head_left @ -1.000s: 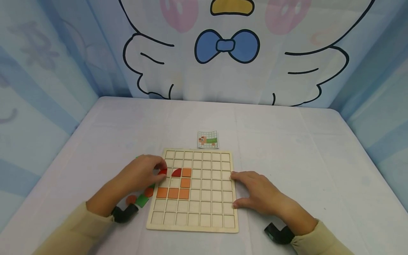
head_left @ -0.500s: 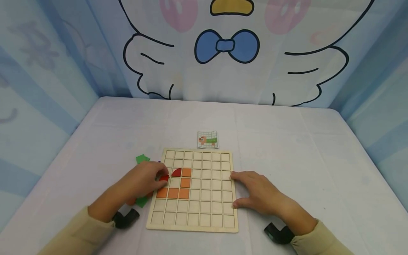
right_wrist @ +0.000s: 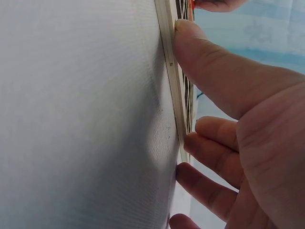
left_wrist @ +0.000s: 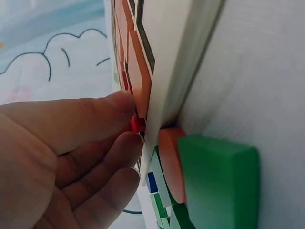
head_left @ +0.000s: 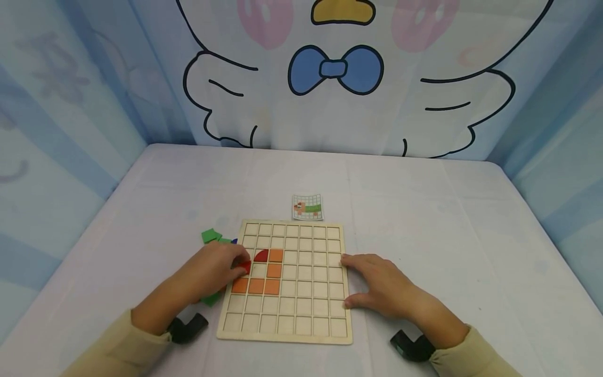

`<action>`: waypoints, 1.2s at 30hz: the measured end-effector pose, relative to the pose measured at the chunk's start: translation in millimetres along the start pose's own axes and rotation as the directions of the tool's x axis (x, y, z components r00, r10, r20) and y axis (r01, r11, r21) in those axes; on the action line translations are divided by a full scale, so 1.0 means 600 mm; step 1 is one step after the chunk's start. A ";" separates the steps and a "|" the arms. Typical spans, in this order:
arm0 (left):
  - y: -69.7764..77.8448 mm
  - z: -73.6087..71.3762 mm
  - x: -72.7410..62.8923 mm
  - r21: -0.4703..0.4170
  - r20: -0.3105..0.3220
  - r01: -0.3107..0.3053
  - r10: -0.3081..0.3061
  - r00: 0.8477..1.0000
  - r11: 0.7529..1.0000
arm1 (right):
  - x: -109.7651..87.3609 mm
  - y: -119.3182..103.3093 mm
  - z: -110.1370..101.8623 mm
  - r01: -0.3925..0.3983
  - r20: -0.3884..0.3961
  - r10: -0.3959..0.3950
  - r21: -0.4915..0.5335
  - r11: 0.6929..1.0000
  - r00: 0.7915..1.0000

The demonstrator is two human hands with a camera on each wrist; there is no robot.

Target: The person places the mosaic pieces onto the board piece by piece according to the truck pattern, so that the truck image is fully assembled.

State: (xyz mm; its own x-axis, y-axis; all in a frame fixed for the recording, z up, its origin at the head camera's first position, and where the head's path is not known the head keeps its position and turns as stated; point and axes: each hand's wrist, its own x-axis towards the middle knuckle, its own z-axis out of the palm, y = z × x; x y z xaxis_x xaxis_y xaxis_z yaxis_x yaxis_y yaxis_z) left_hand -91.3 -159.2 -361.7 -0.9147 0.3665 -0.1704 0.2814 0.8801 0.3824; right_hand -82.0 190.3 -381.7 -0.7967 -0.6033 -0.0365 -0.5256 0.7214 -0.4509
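Observation:
A wooden grid board (head_left: 313, 308) lies flat on the table. At its left column, my left hand (head_left: 212, 267) pinches a small red tile (head_left: 246, 267) between thumb and fingers; in the left wrist view most of that red tile (left_wrist: 137, 123) is hidden by the fingertips. Several orange square tiles (head_left: 271, 286) and a dark red quarter-round tile (head_left: 261, 256) sit in the board's cells. My right hand (head_left: 388, 285) rests against the board's right edge, thumb and fingers spread and touching the rim.
Loose green tiles (head_left: 210, 235) lie left of the board, partly under my left arm. A round orange piece (left_wrist: 170, 157) stands beside a green block (left_wrist: 219, 181). A small printed picture card (head_left: 308, 207) lies beyond the board. A cartoon curtain (head_left: 330, 115) hangs behind the table.
My left hand, with the red tile, has shifted slightly right and toward the near side, onto a left-column cell. More green tiles show behind it. My right hand stays in place.

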 end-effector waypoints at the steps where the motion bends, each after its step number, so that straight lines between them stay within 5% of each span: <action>1: 0.000 0.001 -0.001 0.001 -0.003 0.000 0.000 1.000 1.000 | 0.000 0.000 0.000 -0.001 0.000 0.001 0.001 1.000 1.000; 14: 0.000 0.004 -0.007 -0.036 -0.048 -0.016 0.014 0.999 0.999 | -0.001 -0.001 -0.001 -0.024 0.011 0.024 0.000 1.000 1.000; 36: -0.009 -0.001 -0.009 -0.147 0.009 0.053 -0.052 0.999 0.988 | 0.000 0.002 0.000 -0.012 0.006 0.012 0.002 1.000 1.000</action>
State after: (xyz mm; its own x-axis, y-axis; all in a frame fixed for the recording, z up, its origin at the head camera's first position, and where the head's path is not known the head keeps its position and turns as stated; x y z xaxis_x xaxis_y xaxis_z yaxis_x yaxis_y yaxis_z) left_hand -87.9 -166.0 -362.3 -0.9254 0.3229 -0.1983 0.1869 0.8443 0.5022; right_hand -82.6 191.1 -382.2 -0.8011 -0.5966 -0.0475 -0.5153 0.7279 -0.4525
